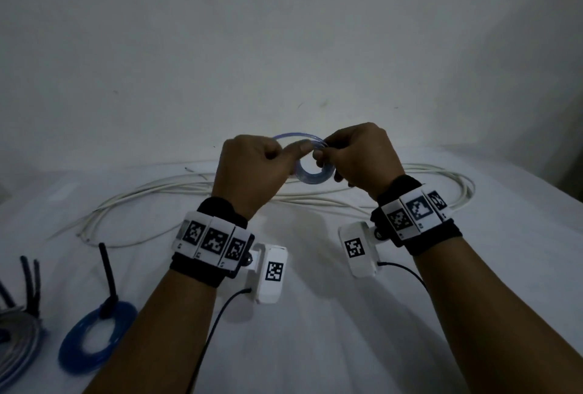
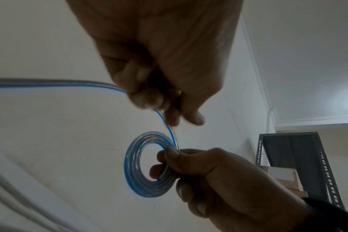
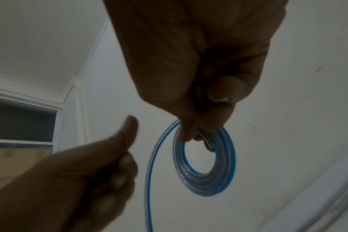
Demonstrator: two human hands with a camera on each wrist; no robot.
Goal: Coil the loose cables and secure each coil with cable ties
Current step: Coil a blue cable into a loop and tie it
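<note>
A small coil of clear, blue-striped cable (image 1: 315,174) is held in the air between both hands, above the table. My right hand (image 1: 328,157) pinches the coil (image 3: 224,164) at its top edge with thumb and fingers. From there a loose strand (image 2: 50,84) of the same cable arcs away, and the curled fingers of my left hand (image 1: 284,153) hold it. In the left wrist view the coil (image 2: 133,172) sits in the right hand (image 2: 189,164), below the left hand (image 2: 159,97). In the right wrist view the left hand (image 3: 109,164) has its thumb raised beside the strand (image 3: 151,172).
A long white cable (image 1: 189,187) lies loose across the table (image 1: 315,346) behind the hands. At the front left lies a blue coil (image 1: 71,355) bound with a black tie (image 1: 107,273). A grey coil (image 1: 19,340) with black ties lies at the left edge. A metal shelf (image 2: 324,164) stands by the wall.
</note>
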